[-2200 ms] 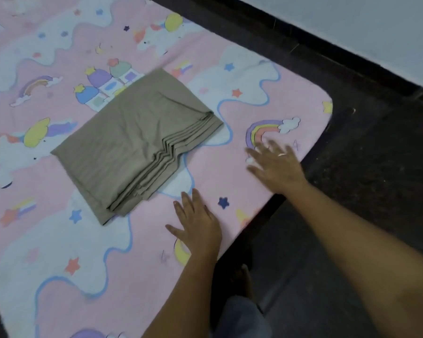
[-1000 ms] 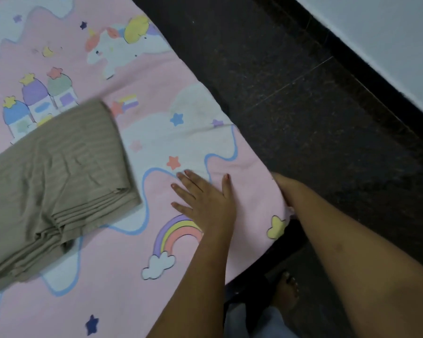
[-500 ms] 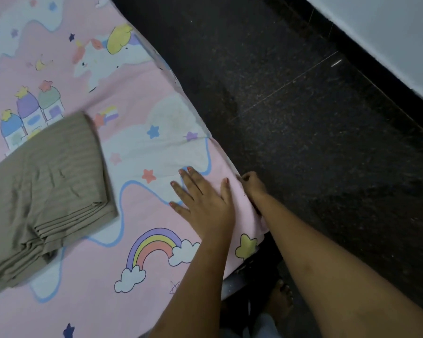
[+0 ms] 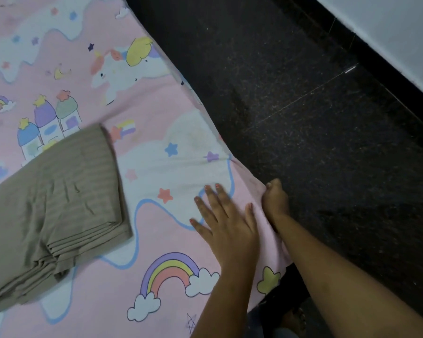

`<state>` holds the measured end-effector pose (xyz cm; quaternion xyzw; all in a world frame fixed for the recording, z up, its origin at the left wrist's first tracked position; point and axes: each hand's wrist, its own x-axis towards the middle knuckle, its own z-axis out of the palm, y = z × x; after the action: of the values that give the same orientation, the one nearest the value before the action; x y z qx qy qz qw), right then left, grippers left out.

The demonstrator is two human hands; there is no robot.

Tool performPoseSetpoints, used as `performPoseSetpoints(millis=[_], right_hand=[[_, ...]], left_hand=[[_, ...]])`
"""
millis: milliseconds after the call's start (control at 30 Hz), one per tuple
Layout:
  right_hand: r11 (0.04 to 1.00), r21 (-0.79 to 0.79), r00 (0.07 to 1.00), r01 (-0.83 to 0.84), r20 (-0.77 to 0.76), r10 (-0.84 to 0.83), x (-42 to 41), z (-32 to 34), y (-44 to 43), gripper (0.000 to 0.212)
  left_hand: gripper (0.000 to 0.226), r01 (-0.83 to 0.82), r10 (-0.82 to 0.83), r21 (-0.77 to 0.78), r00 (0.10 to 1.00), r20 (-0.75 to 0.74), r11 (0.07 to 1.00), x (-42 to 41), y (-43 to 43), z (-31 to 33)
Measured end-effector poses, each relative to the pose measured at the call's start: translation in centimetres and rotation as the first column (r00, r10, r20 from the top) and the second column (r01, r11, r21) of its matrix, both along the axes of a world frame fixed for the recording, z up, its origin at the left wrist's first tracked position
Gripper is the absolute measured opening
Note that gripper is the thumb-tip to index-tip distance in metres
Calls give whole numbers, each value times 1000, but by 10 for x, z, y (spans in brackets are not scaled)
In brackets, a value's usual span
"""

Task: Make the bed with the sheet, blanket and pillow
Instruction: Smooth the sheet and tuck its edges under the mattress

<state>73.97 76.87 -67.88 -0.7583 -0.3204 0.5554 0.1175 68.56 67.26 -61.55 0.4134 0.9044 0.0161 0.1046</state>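
Note:
A pink sheet printed with unicorns, rainbows and stars covers the bed. A folded olive-brown blanket lies on it at the left. My left hand presses flat on the sheet near the bed's right edge, fingers spread and straight. My right hand is at the edge itself, its fingers curled round the sheet's hem and reaching down over the side, so the fingertips are hidden. No pillow is in view.
Dark speckled stone floor runs along the bed's right side, with a pale wall at the top right. A bare foot stands on the floor beside the bed at the bottom.
Both hands have moved along the bed's right edge. My right hand went from lying flat on the sheet to curling over the hem. My left hand stays flat.

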Motion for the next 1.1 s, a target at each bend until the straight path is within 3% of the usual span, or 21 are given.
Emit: performPoseSetpoints(millis=[67,133,200,267,367,433,500,600,667,767,900,967,1100], right_hand=[[1000,-15,998,3,59,-2,0,-10,6,36],[995,-16,969,-98,228,99,11,-20,12,35],[959,-100,840,-267,463,282,40,-30,19,23],[902,-209,728,-378,535,429,71,-36,28,25],[860,-143,775,-490,381,504,76,-23,38,23],[907,-36,897,-420,134,421,43,2,43,26],[954,-75,952,-290,-127,280,-8,27,59,39],[943,-219,950,-251,-243,197,-84,56,92,43],[917,-99,896,-388,-276,349,-114,55,107,29],[854,99,800,-511,-310,514,-131,44,121,16],[813,277,819,-513,-128,560,-129,32,130,18],[778,275,810,-565,6,586,-125,20,138,21],[630,111,639,-769,165,751,-125,13,159,16]], left_hand=[[70,102,-102,-4,995,-10,995,-4,4,1],[69,146,-146,-2,989,-8,989,-10,14,2],[70,134,-134,30,991,-8,990,-24,26,2],[77,124,-126,37,991,34,992,-41,39,0],[81,127,-127,-6,992,12,992,-50,49,-4],[83,108,-108,-8,994,-18,994,-46,52,-3],[84,112,-112,2,993,-24,994,-44,54,-4],[79,116,-116,-12,993,-17,993,-45,52,-6],[76,119,-120,-25,992,-37,993,-46,55,-4],[74,88,-88,1,995,-43,996,-48,63,-1],[70,-45,48,78,998,-28,996,-47,73,2],[68,-137,140,106,990,-23,985,-47,86,4],[73,-319,319,84,948,10,944,-49,101,2]])
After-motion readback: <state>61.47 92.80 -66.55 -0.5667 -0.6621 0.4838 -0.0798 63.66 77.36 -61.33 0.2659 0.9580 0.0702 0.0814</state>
